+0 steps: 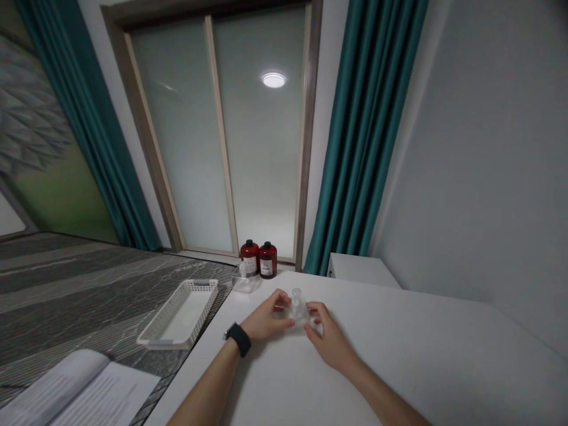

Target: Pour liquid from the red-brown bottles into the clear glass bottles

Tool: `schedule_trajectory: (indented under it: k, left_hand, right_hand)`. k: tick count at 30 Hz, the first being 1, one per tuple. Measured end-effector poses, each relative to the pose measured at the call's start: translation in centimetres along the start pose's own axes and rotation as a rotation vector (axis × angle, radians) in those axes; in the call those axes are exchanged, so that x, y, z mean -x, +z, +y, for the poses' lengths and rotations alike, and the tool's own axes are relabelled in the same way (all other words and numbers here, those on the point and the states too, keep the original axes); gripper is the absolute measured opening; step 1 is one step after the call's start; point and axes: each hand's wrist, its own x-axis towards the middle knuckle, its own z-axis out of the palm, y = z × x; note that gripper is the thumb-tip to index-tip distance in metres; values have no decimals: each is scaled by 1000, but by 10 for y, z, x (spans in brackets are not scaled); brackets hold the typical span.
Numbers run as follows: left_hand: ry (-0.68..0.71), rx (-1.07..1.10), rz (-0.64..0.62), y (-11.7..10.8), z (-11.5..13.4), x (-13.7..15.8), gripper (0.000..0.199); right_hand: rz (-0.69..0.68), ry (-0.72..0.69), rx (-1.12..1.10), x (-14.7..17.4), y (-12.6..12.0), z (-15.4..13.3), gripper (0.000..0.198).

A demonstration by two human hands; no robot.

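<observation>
A small see-through object (298,306) with a rounded knob on top stands upright on the white table, in a low clear tray or base whose edges are hard to make out. Around its left side curl the fingers of my left hand (268,316), with a black watch band on the wrist. From the right, my right hand (327,336) grips the same object with thumb and bent fingers. Its exact kind is unclear, as the fingers cover part of it.
Two dark red bottles (267,260) with black caps stand at the table's far edge, beside a clear tray (245,285) holding a small clear item. Left of the white table (399,355), a white basket (144,341) and an open book (106,393) lie on grey fabric.
</observation>
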Motion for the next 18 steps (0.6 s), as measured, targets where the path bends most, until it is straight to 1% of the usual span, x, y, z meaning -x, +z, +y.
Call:
schedule_trajectory:
  k: [3, 5, 8, 11, 14, 18]
  left_hand:
    - [-24, -12, -34, -9, 1, -2, 39]
    - [-45, -23, -42, -19, 1, 0, 43]
    - [-77, -10, -21, -33, -3, 8, 48]
    - [-111, 18, 39, -44, -10, 21, 48]
    - [-111, -5, 90, -49, -13, 31, 48]
    - [-82, -65, 59, -52, -11, 36, 46]
  right_hand:
    - [-40, 29, -28, -1, 1, 0, 29]
    - [-29, 61, -61, -4, 3, 3, 29]
    - [14, 110, -85, -9, 9, 9, 31]
    - [32, 123, -94, -19, 15, 16, 30]
    - [34, 111, -95, -36, 21, 20, 29]
    - [36, 83, -89, -78, 33, 22, 31]
